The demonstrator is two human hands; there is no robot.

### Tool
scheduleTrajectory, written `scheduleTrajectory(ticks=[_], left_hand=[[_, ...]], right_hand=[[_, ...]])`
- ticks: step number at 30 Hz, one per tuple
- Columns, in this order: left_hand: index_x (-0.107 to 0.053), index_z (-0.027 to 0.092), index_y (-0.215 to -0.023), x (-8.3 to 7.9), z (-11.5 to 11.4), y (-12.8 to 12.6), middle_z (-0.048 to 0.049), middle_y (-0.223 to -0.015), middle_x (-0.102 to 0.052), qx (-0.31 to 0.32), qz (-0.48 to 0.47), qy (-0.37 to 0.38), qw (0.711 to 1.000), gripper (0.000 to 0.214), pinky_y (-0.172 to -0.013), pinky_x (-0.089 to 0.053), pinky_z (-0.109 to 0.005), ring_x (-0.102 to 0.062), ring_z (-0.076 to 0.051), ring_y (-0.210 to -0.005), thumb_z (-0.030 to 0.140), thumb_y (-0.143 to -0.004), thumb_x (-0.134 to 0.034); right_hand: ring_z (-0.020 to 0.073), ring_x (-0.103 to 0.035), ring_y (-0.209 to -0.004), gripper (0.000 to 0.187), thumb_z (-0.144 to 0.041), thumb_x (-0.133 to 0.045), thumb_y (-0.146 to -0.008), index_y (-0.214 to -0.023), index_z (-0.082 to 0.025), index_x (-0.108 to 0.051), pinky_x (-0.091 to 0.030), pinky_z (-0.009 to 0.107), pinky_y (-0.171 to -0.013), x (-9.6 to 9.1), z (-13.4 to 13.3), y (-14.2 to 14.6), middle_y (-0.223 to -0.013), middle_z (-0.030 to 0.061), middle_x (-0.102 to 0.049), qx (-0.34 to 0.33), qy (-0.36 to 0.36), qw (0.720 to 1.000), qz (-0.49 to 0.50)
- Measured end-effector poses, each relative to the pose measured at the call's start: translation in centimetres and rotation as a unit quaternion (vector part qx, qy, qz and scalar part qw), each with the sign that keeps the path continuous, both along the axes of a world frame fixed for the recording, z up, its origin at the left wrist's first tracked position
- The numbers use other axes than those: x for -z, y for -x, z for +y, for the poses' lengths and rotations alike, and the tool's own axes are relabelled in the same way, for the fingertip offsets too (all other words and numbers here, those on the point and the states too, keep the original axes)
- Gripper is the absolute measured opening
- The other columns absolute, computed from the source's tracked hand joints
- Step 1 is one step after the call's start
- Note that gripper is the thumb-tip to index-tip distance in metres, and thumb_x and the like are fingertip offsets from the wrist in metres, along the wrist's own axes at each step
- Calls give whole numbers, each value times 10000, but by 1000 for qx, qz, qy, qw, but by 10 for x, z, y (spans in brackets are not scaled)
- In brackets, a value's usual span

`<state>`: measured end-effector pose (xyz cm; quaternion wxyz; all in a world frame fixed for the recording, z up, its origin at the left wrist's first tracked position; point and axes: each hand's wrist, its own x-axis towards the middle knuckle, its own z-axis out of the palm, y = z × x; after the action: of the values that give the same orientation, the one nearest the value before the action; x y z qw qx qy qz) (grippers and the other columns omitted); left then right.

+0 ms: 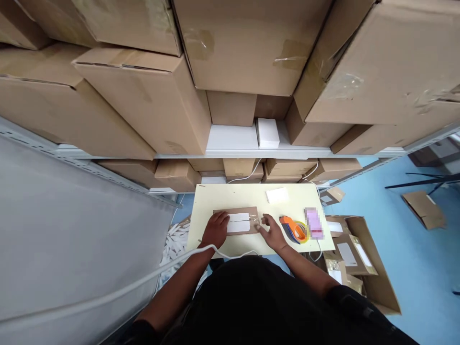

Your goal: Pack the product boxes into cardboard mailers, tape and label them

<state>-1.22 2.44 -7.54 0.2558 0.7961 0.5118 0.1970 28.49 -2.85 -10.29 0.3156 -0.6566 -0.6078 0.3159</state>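
A flat brown cardboard parcel [241, 214] with a white label lies on a pale yellow table [230, 196]. My left hand [214, 230] rests on the parcel's left end, fingers curled over it. My right hand [272, 232] touches the parcel's right edge with fingers spread and flat. An orange tape dispenser [293, 228] lies just right of my right hand.
A white card [277, 195] and a blurred pink item [314, 223] lie on the table. An open carton [362, 258] holding labelled parcels stands on the blue floor at right. Shelves stacked with large cardboard boxes [143, 96] rise behind. A white cable [143, 280] crosses my left arm.
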Motion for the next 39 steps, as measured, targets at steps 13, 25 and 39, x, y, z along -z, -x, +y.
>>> scheduleTrajectory(ticks=[13,25,39], left_hand=[[-730,247,-1273,7,-10,-13,-137,-1314,-695,53,24,-7,998,446,-1129,-419,-551,-575,-343,-1267,130,-944,-452],[-777,231,-1145,1,-6,-27,-139,-1172,-721,3,-7,-7,1000,359,-1072,-442,-551,-592,-338,-1168,144,-925,-507],[-764,175,-967,-45,3,-17,-43,-879,-757,-129,-378,278,873,448,-833,-554,-380,-696,-248,-872,588,-932,-593]], right_hand=[[409,-633,-1173,361,-411,-574,-925,-1150,-144,-668,-384,541,-1047,53,-52,-98,-1064,222,-718,140,150,906,-370],[225,-618,-652,429,-613,-620,-832,-870,-199,-723,-475,311,-592,-48,-24,-78,-715,31,-697,163,119,978,58],[152,-523,-558,426,-627,-771,-760,-733,-205,-715,-361,261,-526,-104,43,32,-599,-21,-619,-130,183,973,58]])
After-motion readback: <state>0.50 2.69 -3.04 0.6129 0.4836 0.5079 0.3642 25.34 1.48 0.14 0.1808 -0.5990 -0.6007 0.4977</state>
